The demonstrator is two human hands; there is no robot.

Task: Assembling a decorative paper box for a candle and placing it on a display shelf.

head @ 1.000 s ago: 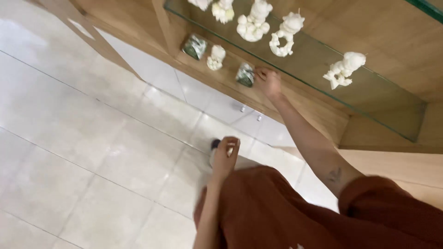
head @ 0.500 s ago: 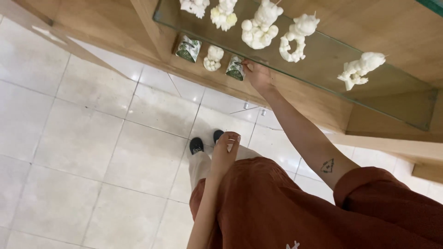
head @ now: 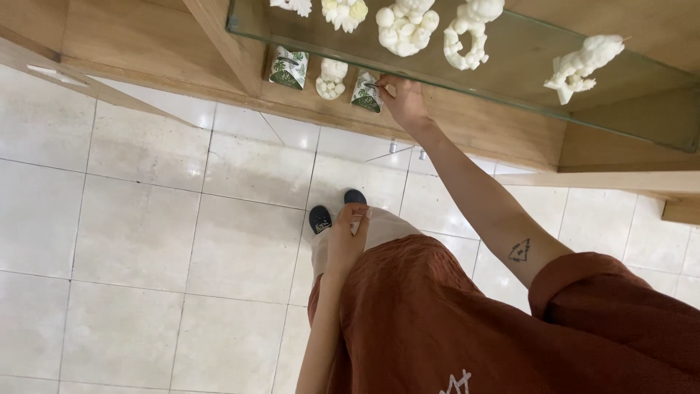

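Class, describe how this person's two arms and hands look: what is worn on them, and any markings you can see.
Both forearms are bare. The right arm carries a small dark triangular tattoo below a rust-brown sleeve pushed up near the elbow. No rings, watch or gloves show on the right hand or left hand.

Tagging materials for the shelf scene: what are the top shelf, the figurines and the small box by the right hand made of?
Top shelf: clear glass, greenish edge.
Figurines: matte cream, possibly plaster or wax.
Small box at right hand: probably printed card.
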